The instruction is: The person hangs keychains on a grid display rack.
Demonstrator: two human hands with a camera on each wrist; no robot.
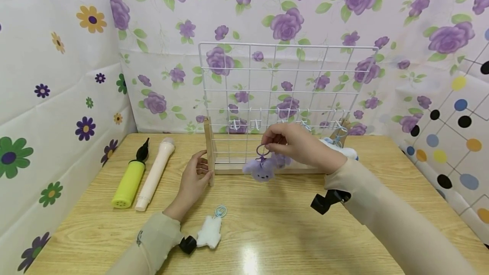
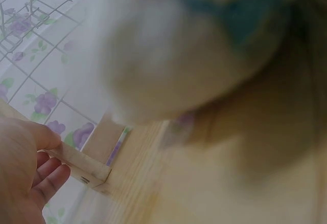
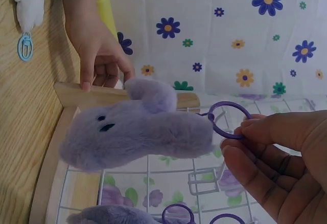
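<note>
A person's right hand pinches the purple ring of a pale purple plush keychain between thumb and fingertips, the grip narrow. The plush hangs in front of the lower middle of a white wire grid rack, above the wooden table; its small dark eyes and mouth show. Just behind it, to the right, is a second purple plush.

The left hand holds the wooden side support at the rack's left end, thumb on one side and curled fingers on the other.

A row of white hooks crosses the rack, and a white plush hangs at its right end. On the near part of the table, beside the left forearm, lies a white plush keychain with a light blue clasp. Farther left lie a yellow hand pump with a black nozzle and a pale wand, side by side. A purple-rose curtain covers the far side.
</note>
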